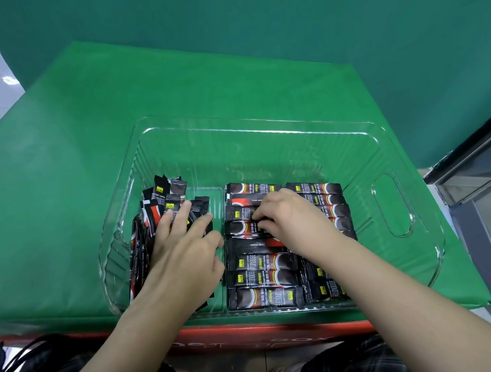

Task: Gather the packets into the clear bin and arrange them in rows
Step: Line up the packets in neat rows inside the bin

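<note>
the clear bin [389, 148] sits on the green-covered desk [76, 145], and every coffee stick packet in view is already inside it. the left hand [184, 250] lies with fingers spread on a loose pile [160, 209] at the left wall, seemingly to steady it. the right hand [285, 215] pinches one packet in the left row [262, 277], probably squaring it. i count two rows, roughly eight packets showing in the left; the pile is uncountable.

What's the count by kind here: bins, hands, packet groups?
Clear bin: 1
Hands: 2, left hand and right hand
Packet groups: 3, loose pile, middle column and right column
Total: 6
Single packets overlap too much to count.
</note>
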The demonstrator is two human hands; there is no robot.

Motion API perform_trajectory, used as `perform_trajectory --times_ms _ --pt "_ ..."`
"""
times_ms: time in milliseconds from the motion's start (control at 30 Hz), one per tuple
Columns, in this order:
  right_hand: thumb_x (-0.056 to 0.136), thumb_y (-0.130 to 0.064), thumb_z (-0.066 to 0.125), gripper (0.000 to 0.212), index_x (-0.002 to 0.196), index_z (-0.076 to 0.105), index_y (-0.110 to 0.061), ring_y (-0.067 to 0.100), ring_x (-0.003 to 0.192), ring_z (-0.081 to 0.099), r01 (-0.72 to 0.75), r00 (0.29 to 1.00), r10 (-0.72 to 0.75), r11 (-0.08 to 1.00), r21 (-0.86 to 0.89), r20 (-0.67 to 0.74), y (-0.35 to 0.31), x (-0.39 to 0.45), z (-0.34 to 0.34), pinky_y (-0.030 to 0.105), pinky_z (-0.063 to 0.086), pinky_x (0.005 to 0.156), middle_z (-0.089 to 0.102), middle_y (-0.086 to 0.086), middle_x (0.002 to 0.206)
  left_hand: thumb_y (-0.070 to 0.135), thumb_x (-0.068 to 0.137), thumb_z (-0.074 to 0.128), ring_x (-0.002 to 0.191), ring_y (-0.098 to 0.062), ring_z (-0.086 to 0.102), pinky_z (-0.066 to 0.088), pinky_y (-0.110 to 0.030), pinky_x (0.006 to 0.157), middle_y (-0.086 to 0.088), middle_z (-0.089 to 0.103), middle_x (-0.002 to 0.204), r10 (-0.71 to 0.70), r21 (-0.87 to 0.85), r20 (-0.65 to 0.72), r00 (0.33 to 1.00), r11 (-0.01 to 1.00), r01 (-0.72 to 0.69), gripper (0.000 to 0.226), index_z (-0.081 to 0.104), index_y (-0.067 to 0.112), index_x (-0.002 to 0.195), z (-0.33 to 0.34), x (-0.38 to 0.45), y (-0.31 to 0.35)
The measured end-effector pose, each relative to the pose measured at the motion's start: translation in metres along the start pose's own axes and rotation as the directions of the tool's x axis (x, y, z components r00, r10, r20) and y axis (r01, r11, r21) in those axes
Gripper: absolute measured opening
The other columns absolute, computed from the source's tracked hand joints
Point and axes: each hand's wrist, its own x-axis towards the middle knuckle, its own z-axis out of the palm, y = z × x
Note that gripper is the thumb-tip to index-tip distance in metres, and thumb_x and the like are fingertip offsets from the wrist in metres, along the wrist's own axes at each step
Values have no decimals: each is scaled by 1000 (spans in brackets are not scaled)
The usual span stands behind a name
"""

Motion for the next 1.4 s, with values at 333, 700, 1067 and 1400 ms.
perform_trajectory --times_ms 333,700,1067,1400 --pt "87 -27 64 16 98 72 -17 21 103 49 -7 998 8 1000 -11 66 -2 -1 0 35 41 91 65 0 102 26 81 60 143 -34 23 -7 -41 109 -4 50 142 7 -4 9 1000 1000 -7 25 72 28 102 -1 1 -1" --pt "87 -30 65 16 97 71 -19 19 104 49 -20 993 26 999 -48 119 -5 4 -3 35 42 90 64 -2 101 29 90 47 147 -28 3 -17 -39 108 1 31 154 -5 -41 3 1000 999 5 32 62 31 119 -2 2 3" --pt "88 -22 65 22 109 68 -15 19 101 61 -104 992 88 977 187 92 -24 38 -19 31 48 89 68 2 110 31 91 43 147 -26 0 -19 -38 107 3 27 156 -16 -8 11 1000 1000 16 35 59 32 122 -5 1 5" --pt "93 -12 55 41 133 50 -10 27 122 51 -78 967 46 990 121 250 -46 94 5 33 40 100 57 11 131 27 60 58 118 -41 56 16 -44 104 -6 70 110 14 32 -2 1000 999 -14 20 73 29 73 3 4 -2"
